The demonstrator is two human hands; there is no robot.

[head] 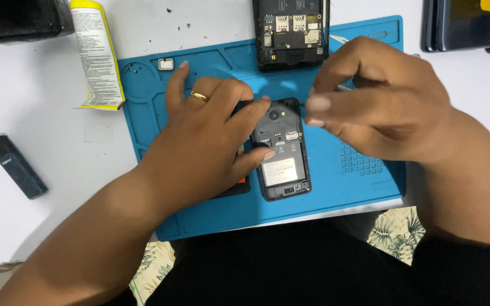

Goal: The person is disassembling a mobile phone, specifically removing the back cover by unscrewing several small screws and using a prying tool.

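Note:
A small black phone (pixel 283 164) with its back cover off lies on a blue work mat (pixel 341 181); its camera, card slots and a grey label show. My left hand (pixel 211 136), with a gold ring on one finger, rests on the mat and grips the phone's left edge between thumb and forefinger. My right hand (pixel 370 102) hovers just right of the phone's top, thumb and fingertips pinched together; whether anything small sits between them cannot be seen. A dark flat piece with an orange edge (pixel 241 184) lies under my left hand.
A second opened phone (pixel 290 31) lies at the mat's far edge. A yellow-and-white tube (pixel 94 54) and a dark rectangular block (pixel 16 166) sit on the white table at left. Dark devices (pixel 460 22) occupy the top right, a black object (pixel 18 20) the top left.

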